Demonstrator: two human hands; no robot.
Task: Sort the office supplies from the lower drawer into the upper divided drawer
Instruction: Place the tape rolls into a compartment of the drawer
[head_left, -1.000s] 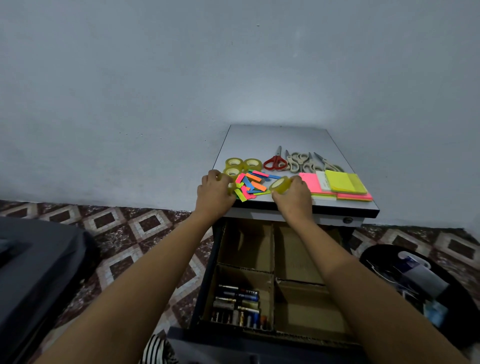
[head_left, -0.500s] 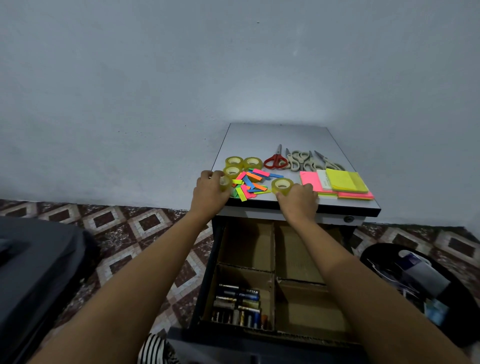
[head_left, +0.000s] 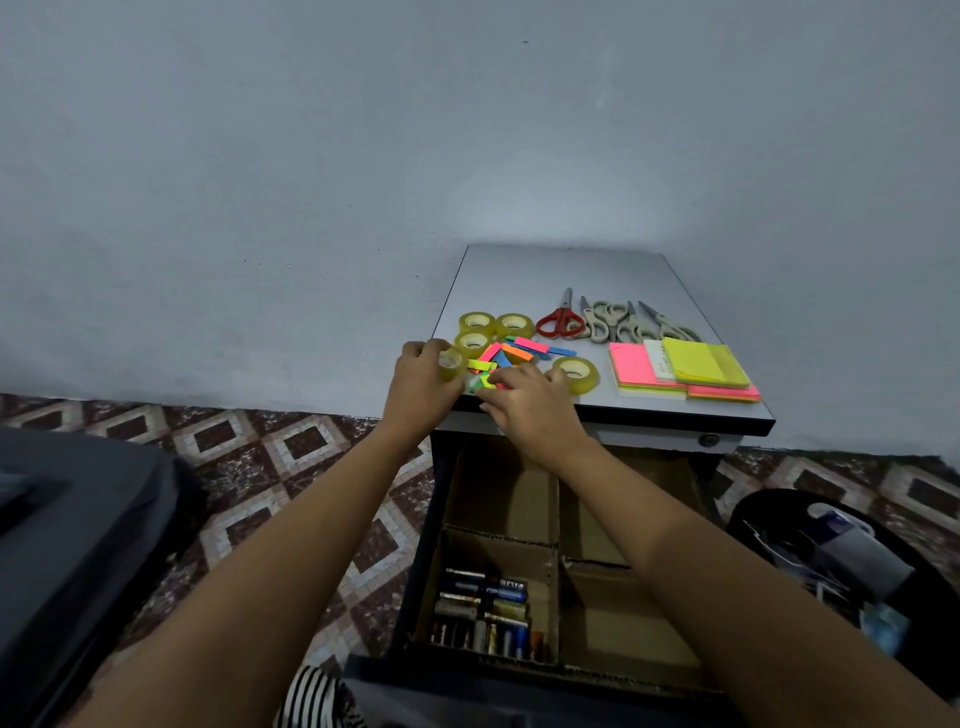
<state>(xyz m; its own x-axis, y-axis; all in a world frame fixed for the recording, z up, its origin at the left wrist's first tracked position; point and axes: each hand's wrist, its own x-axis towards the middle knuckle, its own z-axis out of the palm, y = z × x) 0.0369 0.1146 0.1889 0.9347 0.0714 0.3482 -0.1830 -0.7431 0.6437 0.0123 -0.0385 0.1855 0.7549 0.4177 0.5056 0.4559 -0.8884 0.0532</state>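
Divided drawer (head_left: 558, 519) is open below the surface (head_left: 571, 270) edge, so loose flags (head_left: 519, 349) could be swept off into it unsorted. A tape roll (head_left: 451, 365) is gripped in the left hand (head_left: 423, 387). Right hand (head_left: 535, 408) fingers are bent onto the flags, pinch unconfirmed. A second roll (head_left: 575, 371) lies just beside it.

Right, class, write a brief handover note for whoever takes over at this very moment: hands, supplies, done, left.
Left hand: grip round a tape roll at the cabinet top's front-left edge.
Right hand: fingers on the coloured flags; pinching or not, unclear.
On top: four more tape rolls, scissors, note pads.
Done: batteries in the divided drawer's near-left compartment.
Left: everything on top goes into the other compartments, which look empty.
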